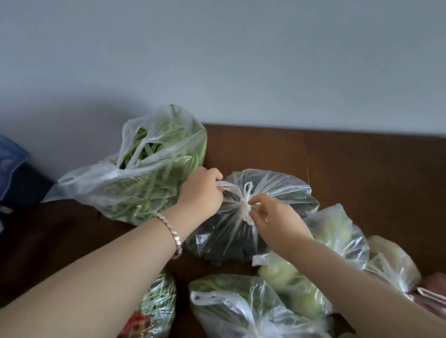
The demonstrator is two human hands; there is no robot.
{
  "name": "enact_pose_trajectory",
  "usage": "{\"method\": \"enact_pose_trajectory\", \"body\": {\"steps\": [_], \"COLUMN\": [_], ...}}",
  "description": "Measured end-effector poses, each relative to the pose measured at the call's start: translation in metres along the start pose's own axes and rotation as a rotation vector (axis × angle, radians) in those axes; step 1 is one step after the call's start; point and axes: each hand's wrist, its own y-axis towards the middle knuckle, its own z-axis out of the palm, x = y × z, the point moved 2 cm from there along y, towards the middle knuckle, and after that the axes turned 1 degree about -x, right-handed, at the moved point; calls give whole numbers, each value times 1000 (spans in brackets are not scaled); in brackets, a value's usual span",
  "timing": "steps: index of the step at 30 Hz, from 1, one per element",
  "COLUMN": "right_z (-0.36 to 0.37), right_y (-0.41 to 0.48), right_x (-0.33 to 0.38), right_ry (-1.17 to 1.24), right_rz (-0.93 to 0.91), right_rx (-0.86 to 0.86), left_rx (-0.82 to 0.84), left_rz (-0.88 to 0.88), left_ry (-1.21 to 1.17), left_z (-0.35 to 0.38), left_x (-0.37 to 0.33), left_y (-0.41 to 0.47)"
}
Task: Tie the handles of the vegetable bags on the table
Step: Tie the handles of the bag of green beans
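Light was dim and soft here, cool and grey across the plain pale wall. A vague shadow sat on it behind the clear plastic bag of green beans. Small white glints flecked the crinkled plastic. The dark brown wooden desk lay murky at left. Everything looked slightly soft, edges bowed.

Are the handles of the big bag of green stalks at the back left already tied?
No, the green stalk bag has its handles hanging loose and untied, and its mouth gapes open.
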Motion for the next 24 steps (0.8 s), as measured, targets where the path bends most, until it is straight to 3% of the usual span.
{"method": "enact_pose_trajectory", "body": {"steps": [3,5,8,11,14,20,24], "right_z": [-18,-26,-27,-17,-3,11,23], "right_y": [-7,-8,-9,-14,-16,-1,19], "right_x": [13,28,54,82,107,154,181], "right_ry": [-38,-93,-174,-343,-486,-530,-415], "right_rz": [-22,-35,-58,-119,-139,-63,21], "right_rx": [30,96,186,249,276,175,18], "left_rx": [-185,-274,-99,30,63,-33,-7], "left_rz": [140,85,-197,-398,-207,269,453], "left_ry": [249,412,607,440,221,283,310], "left_z": [-37,-65,-96,-115,-123,-143,-154], "left_x": [13,30,67,100,112,124,151], "left_y": [-22,-36,-46,-47,-48,-50,-47]}}
